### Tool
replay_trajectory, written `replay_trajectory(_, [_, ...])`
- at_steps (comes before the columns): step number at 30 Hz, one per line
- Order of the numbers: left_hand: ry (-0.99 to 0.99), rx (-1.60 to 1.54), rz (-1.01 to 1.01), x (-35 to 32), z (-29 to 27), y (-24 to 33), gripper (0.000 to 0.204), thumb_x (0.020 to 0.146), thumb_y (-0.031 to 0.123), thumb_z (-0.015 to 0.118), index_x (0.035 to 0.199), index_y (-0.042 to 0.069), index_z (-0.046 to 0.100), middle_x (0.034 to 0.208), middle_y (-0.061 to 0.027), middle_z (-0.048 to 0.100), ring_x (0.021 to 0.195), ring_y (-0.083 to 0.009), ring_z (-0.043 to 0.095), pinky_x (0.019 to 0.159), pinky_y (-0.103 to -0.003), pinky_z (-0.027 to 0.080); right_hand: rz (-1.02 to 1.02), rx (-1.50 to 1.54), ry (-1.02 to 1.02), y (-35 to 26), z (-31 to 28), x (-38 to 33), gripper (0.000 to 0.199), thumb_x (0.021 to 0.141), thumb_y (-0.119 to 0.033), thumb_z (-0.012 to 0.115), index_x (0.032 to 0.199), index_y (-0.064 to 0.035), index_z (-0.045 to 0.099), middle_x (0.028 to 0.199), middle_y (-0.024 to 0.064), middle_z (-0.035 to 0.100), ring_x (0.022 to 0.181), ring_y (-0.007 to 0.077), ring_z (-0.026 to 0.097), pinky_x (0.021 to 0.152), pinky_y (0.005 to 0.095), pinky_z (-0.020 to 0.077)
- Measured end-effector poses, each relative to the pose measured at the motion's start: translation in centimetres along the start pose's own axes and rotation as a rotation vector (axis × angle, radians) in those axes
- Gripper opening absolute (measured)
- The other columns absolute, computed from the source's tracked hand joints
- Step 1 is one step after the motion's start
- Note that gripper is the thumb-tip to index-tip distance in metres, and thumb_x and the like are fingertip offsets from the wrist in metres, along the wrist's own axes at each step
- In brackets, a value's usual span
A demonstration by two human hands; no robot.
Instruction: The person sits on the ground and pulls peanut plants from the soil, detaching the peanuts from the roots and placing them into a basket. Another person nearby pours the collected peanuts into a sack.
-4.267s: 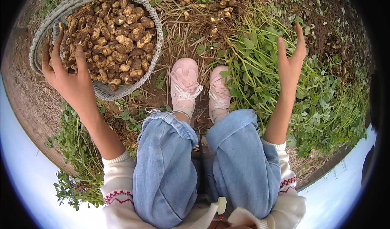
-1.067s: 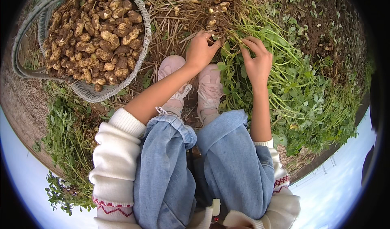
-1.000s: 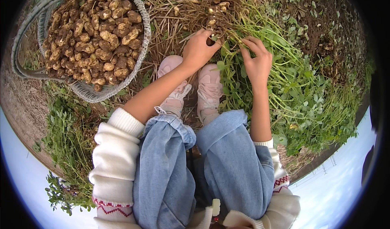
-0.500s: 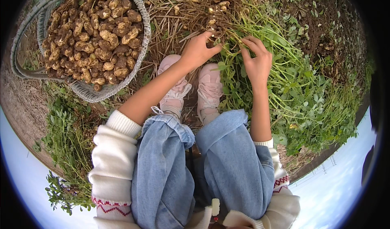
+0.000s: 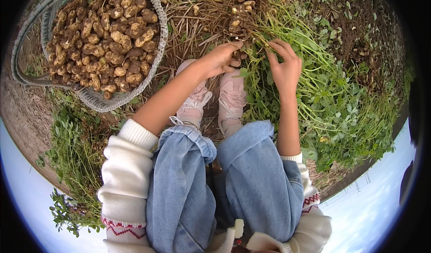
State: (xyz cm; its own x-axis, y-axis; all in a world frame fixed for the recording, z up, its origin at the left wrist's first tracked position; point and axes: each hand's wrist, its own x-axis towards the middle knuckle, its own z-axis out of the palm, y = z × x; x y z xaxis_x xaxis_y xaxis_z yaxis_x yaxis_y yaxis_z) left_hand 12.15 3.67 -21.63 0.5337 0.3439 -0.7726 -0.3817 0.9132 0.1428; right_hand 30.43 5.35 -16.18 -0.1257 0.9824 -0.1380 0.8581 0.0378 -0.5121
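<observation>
My right grip [image 5: 287, 71] pinches the pale stem of a leafy green peanut plant [image 5: 301, 37], its tangled brown roots [image 5: 244, 27] beyond my pink lace-up shoes [image 5: 231, 95]. My left grip [image 5: 216, 60] curls around soil-caked brown pods [image 5: 236, 61]; I cannot tell whether it grasps them. A round grey woven basket [image 5: 163, 33] of peanuts [image 5: 101, 48] stands leftward.

Basket [image 5: 162, 28]: upper rim cropped by top edge. Left shoe [image 5: 196, 94]: partly hidden behind left forearm [image 5: 173, 92]. Dark shape [image 5: 407, 181], right border: too indistinct to identify.
</observation>
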Motion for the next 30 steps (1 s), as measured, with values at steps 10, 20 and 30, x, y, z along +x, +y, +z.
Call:
replay_trajectory(10, [-0.130, -0.311, 0.043, 0.0, -0.8, -0.2, 0.016, 0.092, 0.019, 0.050, 0.103, 0.007, 0.053, 0.076, 0.0016, 0.045, 0.055, -0.0038, 0.036, 0.039, -0.015, 0.025, -0.017, 0.000, 0.008, -0.1, 0.1, 0.0, 0.019, 0.073, -0.015, 0.065, 0.092, -0.0152, 0.068, 0.099, -0.0051, 0.064, 0.087, 0.0168, 0.060, 0.077, 0.0297, 0.0385])
replay_trajectory(20, [0.203, 0.255, 0.131, -2.3, -0.2, 1.0, 0.026, 0.091, 0.027, 0.053, 0.107, 0.005, 0.055, 0.079, 0.0027, 0.049, 0.063, -0.0067, 0.046, 0.045, -0.022, 0.037, -0.051, -0.091, 0.004, -0.3, 0.4, -0.5, 0.020, 0.074, -0.016, 0.065, 0.093, -0.0169, 0.069, 0.101, -0.0053, 0.065, 0.088, 0.0168, 0.060, 0.079, 0.0301, 0.0385])
replay_trajectory(30, [0.294, 0.451, 0.305, -13.9, 1.1, 0.5, 0.027, 0.090, 0.019, 0.049, 0.109, 0.000, 0.054, 0.071, -0.0008, 0.048, 0.055, -0.0071, 0.044, 0.045, -0.018, 0.035, -0.003, -0.004, 0.009, 1.1, 0.7, -0.1, 0.020, 0.075, -0.016, 0.064, 0.094, -0.0175, 0.069, 0.101, -0.0034, 0.066, 0.091, 0.0173, 0.060, 0.081, 0.0299, 0.0390])
